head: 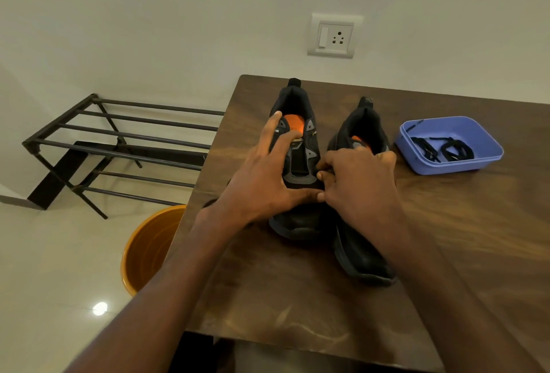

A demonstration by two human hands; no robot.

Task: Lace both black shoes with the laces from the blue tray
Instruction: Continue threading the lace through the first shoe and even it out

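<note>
Two black shoes with orange insoles stand on the wooden table [297, 298], toes toward me. My left hand [262, 182] grips the left shoe [297, 110] from its left side, fingers reaching up to the collar. Over the lower eyelets of the same shoe, my right hand [360, 182] has its fingers curled on the shoe's right edge; whether it pinches a lace is hidden. The right shoe [366, 256] lies partly under my right hand. Black laces [446, 149] lie coiled in the blue tray [476, 131] at the right.
An orange bucket [148, 250] stands on the floor beside the table's left edge. Further left, against the wall, is a black metal shoe rack [119, 140]. A wall socket [333, 36] sits above the table.
</note>
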